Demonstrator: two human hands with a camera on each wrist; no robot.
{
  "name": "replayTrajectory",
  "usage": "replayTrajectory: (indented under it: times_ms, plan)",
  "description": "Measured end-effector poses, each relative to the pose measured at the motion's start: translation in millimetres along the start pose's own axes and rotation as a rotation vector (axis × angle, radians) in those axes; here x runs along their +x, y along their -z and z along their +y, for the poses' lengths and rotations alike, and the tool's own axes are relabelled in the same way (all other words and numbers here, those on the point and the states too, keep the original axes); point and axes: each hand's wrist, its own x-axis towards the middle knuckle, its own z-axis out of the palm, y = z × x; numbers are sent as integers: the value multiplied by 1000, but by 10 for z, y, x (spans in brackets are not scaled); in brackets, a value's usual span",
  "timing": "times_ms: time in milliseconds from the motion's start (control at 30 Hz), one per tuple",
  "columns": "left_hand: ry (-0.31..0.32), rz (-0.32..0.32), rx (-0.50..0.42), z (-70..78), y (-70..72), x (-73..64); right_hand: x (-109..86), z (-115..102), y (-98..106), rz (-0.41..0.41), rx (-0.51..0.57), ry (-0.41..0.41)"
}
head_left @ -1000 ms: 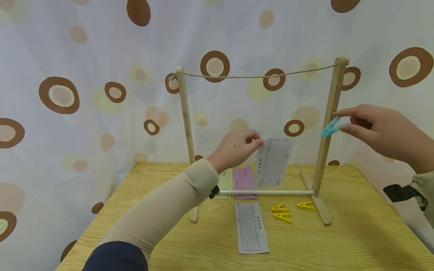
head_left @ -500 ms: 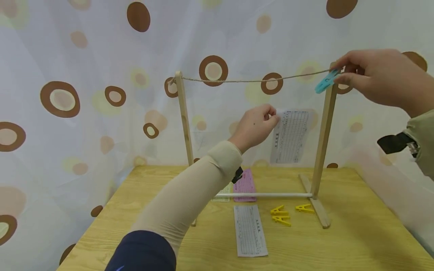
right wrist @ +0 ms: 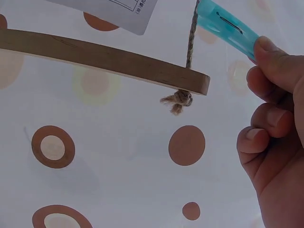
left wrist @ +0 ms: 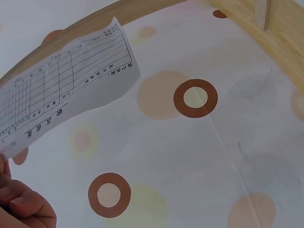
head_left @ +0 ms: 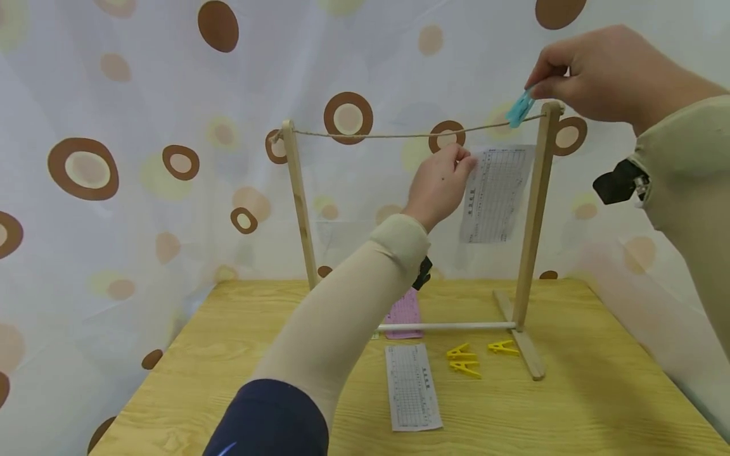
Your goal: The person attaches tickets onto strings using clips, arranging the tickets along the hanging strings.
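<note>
My left hand pinches the upper left corner of a white printed form, which hangs just below the rope. In the left wrist view, the form shows a ruled grid and curves slightly. My right hand pinches a light-blue clothespin by its handle ends, and its nose overlaps the rope near the right post. From the right wrist view, the clothespin lies right at the rope, thumb and forefinger on its handles, the other fingers curled.
The rope runs between two wooden posts joined low down by a white bar. On the table lie several yellow clothespins, another white form and a pink form, partly behind the left arm.
Both hands have risen. The left hand has lifted the white form up and right toward the rope; the right hand has carried the blue clothespin up and left to the rope, its handles now squeezed closer.
</note>
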Motion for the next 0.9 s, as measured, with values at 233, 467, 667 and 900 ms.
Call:
replayTrajectory:
  times_ms: [233,467,667,900]
  plan:
    - [28,21,-26,117,-48,65,51,26,1,-116,7,-37]
    - [13,41,-39,108,-59,63,71,-8,-58,-211,-4,-43]
    - [-9,25,-68,90,-58,42,39,-1,-93,-277,-29,-37]
    - [-30,8,-64,75,-29,63,11,25,-109,-257,-55,1]
